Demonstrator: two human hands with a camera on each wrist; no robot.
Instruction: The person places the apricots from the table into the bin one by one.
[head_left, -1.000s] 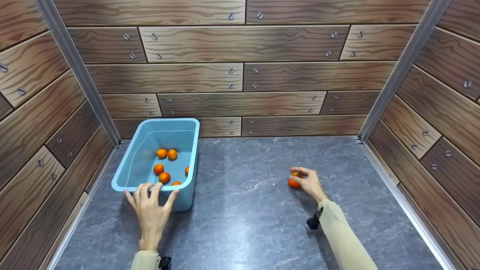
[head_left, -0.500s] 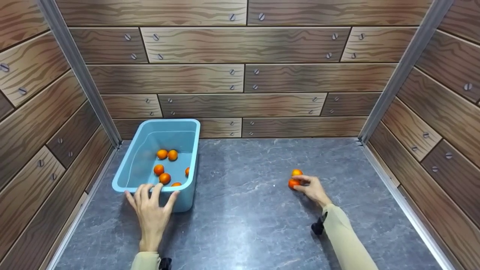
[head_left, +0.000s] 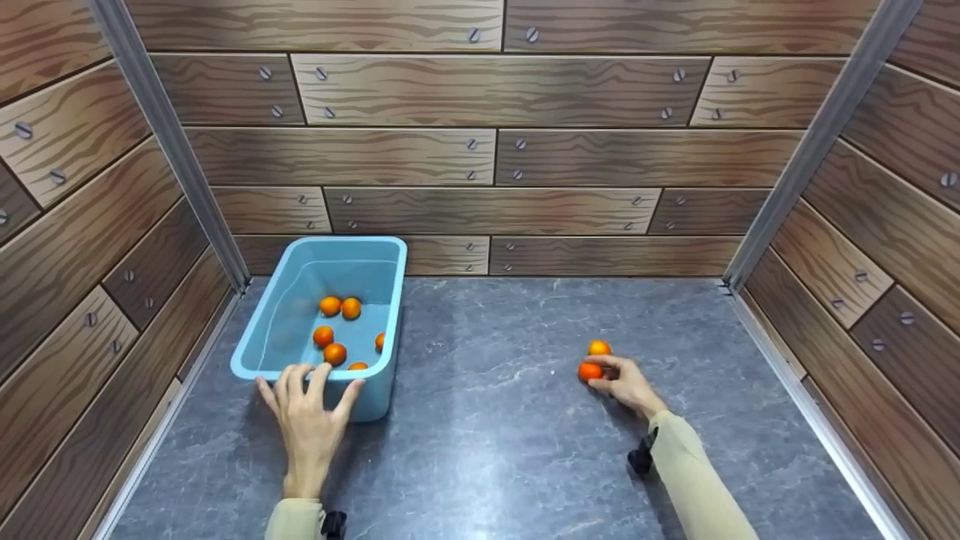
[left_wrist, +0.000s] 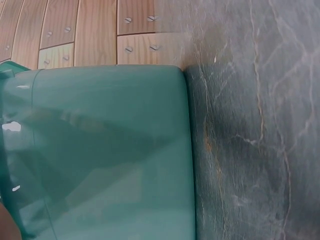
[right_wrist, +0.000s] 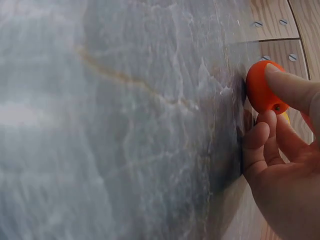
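My right hand (head_left: 630, 386) has its thumb and fingers around a red-orange tangerine (head_left: 589, 371) on the grey floor. In the right wrist view, the thumb presses one side of that tangerine (right_wrist: 261, 90), and bent fingers touch its stem end. Just behind it lies a lighter orange tangerine (head_left: 599, 347), mostly hidden in the right wrist view. At left, my left hand (head_left: 309, 420) holds the near rim of a light blue plastic bin (head_left: 400, 300), fingers bent over the edge. Inside are several tangerines (head_left: 334, 353), two partly hidden by the bin's wall. The left wrist view shows the bin's outer side (left_wrist: 110, 150).
Wood-patterned panels (head_left: 495, 157) enclose the back and both sides, with metal strips (head_left: 825, 135) at the corners. The marbled grey floor (head_left: 480, 405) stretches between bin and right hand.
My right hand has come down and nearer, from over the two tangerines to the nearer one, exposing the one behind. The left hand stays on the bin's rim. The head view shifts slightly.
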